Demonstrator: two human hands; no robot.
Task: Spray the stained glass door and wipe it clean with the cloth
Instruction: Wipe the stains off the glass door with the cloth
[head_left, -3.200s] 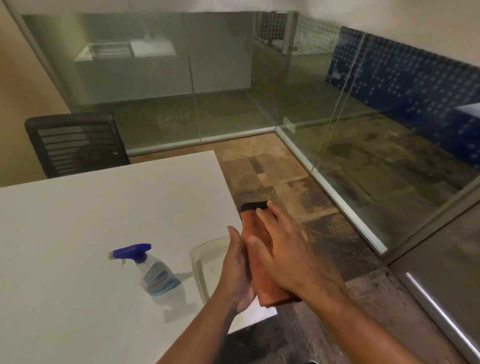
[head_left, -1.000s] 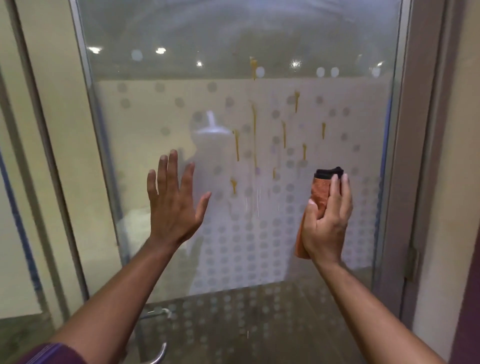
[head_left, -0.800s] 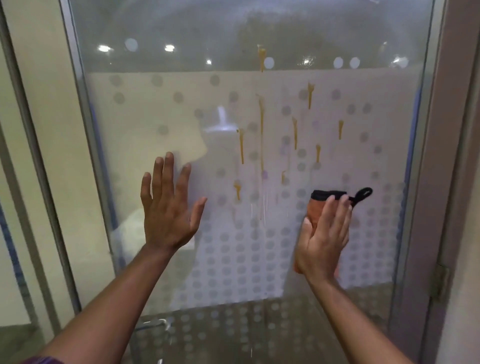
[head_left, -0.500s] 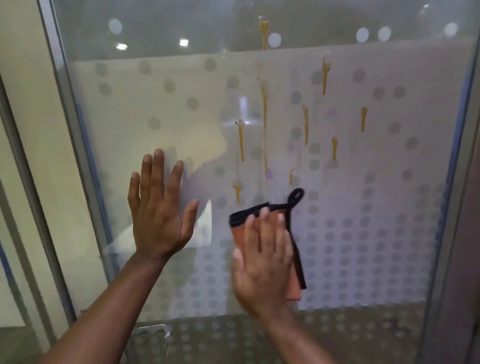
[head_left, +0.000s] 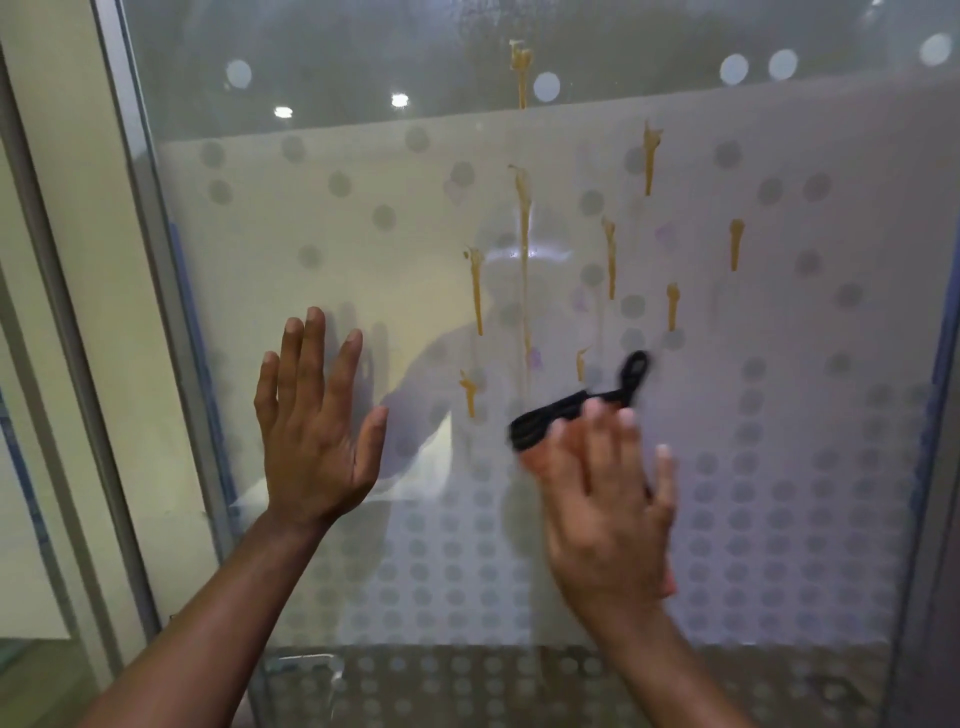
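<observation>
The glass door (head_left: 322, 218) stands upright, w/ a wide frosted band of grey dots, sparse at the top and dense lower down, and clear glass above the band. Several yellow-brown stains (head_left: 523, 223) run down its centre-right part as thin vertical drips, each w/ a thicker blob on top, the highest one up in the clear glass. The cloth (head_left: 550, 423) lies against the glass just below the lowest drips, pressed under the right hand (head_left: 608, 504); only its black hem and a black loop at the upper right show, both blurred.

Cloth (head_left: 551, 422) under right hand (head_left: 608, 512) on the glass door (head_left: 789, 322), left hand (head_left: 317, 441) beside it.
</observation>
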